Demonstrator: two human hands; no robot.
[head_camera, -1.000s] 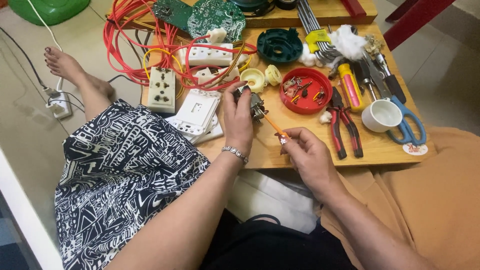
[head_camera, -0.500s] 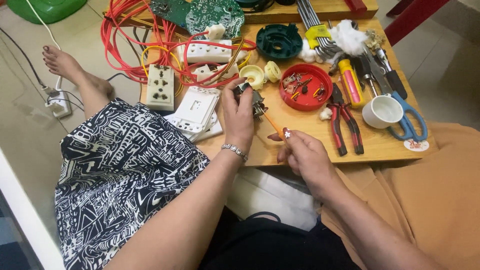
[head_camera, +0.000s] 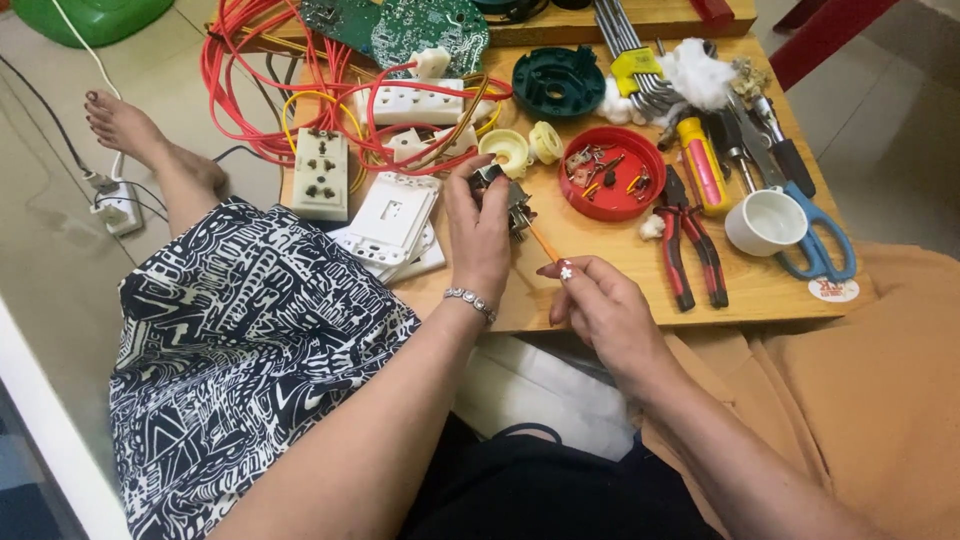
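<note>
My left hand (head_camera: 478, 232) grips a small grey metal-and-plastic electrical part (head_camera: 507, 196) just above the low wooden table (head_camera: 760, 290). My right hand (head_camera: 597, 303) pinches the orange handle of a thin screwdriver (head_camera: 543, 242), whose tip points up into that part. White switch plates (head_camera: 392, 222) lie just left of my left hand. A red round lid (head_camera: 612, 172) holding several small screws and metal bits sits behind the part, to the right.
Red and orange wires (head_camera: 262, 80), white sockets (head_camera: 321, 173), green circuit boards (head_camera: 428, 25), a dark green round part (head_camera: 558, 80), red-handled pliers (head_camera: 690, 245), a white cup (head_camera: 765, 221), blue scissors (head_camera: 815, 240) and hex keys (head_camera: 630, 55) crowd the table. A bare foot (head_camera: 120, 125) rests at left.
My right hand has drawn slightly back toward me along the screwdriver handle. My left hand keeps the part in about the same place.
</note>
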